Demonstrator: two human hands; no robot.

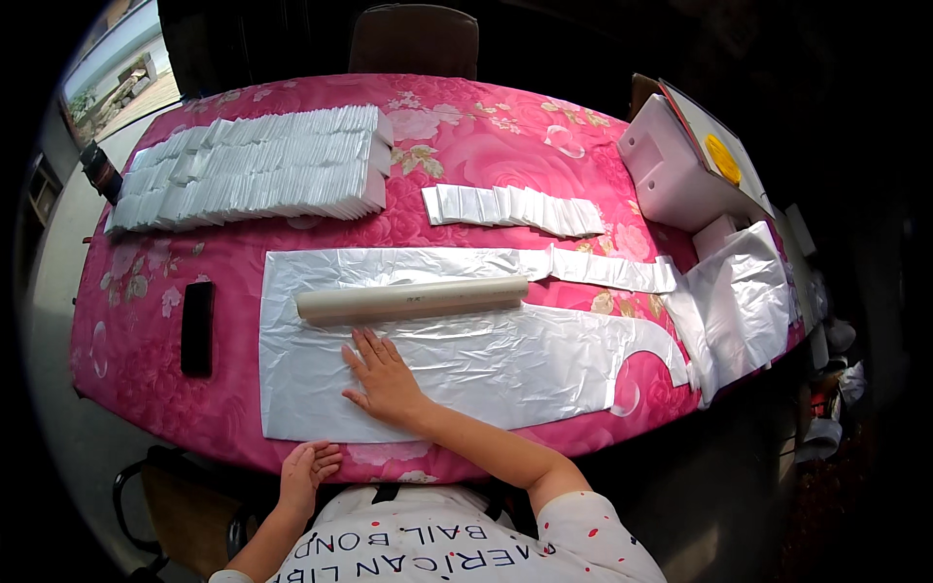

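A thin white plastic sheet (466, 364), shaped like a disposable apron with a curved cutout and strap-like ends, lies spread across the table. Across its upper half rests a cream-coloured tube (413, 299). My right hand (382, 377) presses flat on the sheet just below the tube, fingers spread and holding nothing. By the table's near edge, next to the sheet's lower left corner, my left hand (309, 466) is loosely extended with nothing visible in it. Beyond the tube sits a short row of folded white plastic packets (512, 210).
A large stack of folded white packets (258, 170) covers the far left. A black phone-like object (197, 328) lies left of the sheet. A white foam box (661, 155) and crumpled white plastic (734, 306) occupy the right side. A dark bottle (100, 173) stands at the left edge.
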